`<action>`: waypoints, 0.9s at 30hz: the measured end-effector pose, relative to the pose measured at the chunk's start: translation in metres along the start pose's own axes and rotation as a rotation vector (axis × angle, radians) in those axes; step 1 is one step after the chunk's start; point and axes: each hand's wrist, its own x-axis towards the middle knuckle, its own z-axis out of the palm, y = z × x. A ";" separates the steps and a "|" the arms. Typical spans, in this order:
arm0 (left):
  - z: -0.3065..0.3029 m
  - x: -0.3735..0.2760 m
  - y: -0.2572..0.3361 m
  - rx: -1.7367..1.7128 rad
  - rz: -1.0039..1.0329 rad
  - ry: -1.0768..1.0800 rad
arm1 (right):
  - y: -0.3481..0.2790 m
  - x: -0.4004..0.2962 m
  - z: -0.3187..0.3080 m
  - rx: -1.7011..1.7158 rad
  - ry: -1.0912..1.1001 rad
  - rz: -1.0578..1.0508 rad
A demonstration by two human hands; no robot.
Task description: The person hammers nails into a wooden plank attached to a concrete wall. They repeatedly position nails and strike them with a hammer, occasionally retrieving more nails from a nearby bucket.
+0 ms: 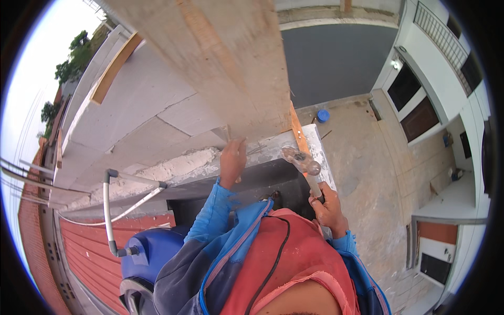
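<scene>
My right hand [328,208] grips the handle of a ball-peen hammer [301,159], its blurred head raised near a narrow wooden batten [298,132]. Two nail heads show on that batten. My left hand [233,159] is at the lower edge of a large plywood panel [252,78], against the lightweight-block wall [181,118]. Its fingers are blurred, and I cannot tell if anything is pinched between them. A few thin metal rods or nails [258,149] lie on the mortar-smeared ledge [271,141] just right of that hand.
A black surface [287,183] lies below my arms. To the left are grey-and-white PVC pipes [107,208], a blue tank [153,250] and a red ribbed roof [90,252]. Far below the ledge's right edge, a blue bucket [323,115] stands on the concrete yard [362,177].
</scene>
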 end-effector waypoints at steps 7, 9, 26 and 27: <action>-0.030 0.038 0.002 -0.266 0.054 0.300 | -0.066 0.105 0.070 0.221 0.045 -0.093; -0.043 0.059 0.004 -0.225 0.201 0.439 | -0.080 0.136 0.084 0.073 0.107 -0.237; -0.229 0.244 0.115 -0.200 0.760 0.732 | -0.061 0.181 0.114 -0.218 0.212 -0.230; -0.231 0.262 0.123 -0.205 0.730 0.790 | -0.061 0.181 0.114 -0.235 0.223 -0.237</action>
